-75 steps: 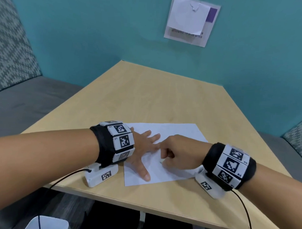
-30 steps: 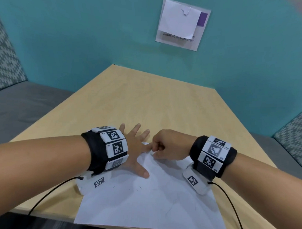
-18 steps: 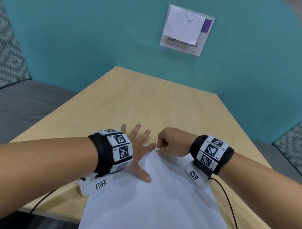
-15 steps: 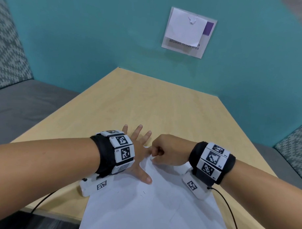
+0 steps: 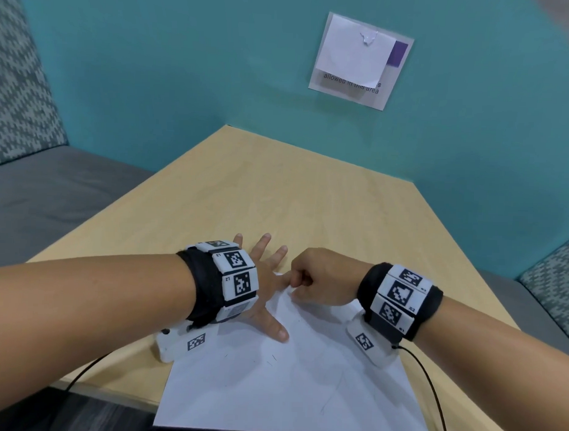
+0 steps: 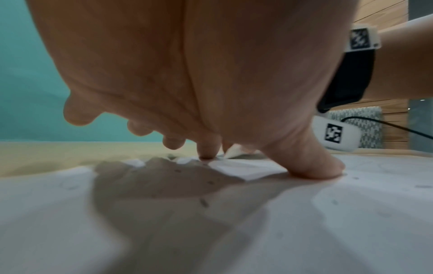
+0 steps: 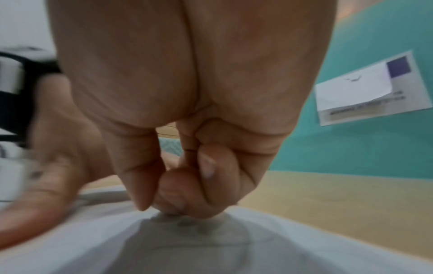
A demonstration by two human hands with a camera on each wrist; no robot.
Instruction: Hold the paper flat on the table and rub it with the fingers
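Observation:
A white sheet of paper (image 5: 303, 377) lies askew on the light wood table (image 5: 293, 199), its near edge hanging past the table's front. My left hand (image 5: 265, 279) lies flat on the sheet's far left part with fingers spread. In the left wrist view its thumb (image 6: 314, 166) and index fingertip (image 6: 207, 152) press the paper (image 6: 234, 222). My right hand (image 5: 319, 277) is curled at the far corner, thumb against index finger, pinching that corner. The corner (image 6: 234, 150) stands slightly lifted. In the right wrist view the curled fingers (image 7: 206, 185) bear down on the sheet (image 7: 211, 250).
A teal wall (image 5: 185, 66) behind the table carries a paper notice (image 5: 359, 60). Grey padded benches run along the left (image 5: 35, 200) and right (image 5: 551, 282). Black cables (image 5: 432, 391) trail from both wrist units over the table's front edge.
Since 2.5 s ago the small folded sheet has become a larger, angled sheet reaching the front edge. Both hands now sit at its far corner. Little moved in the last half second.

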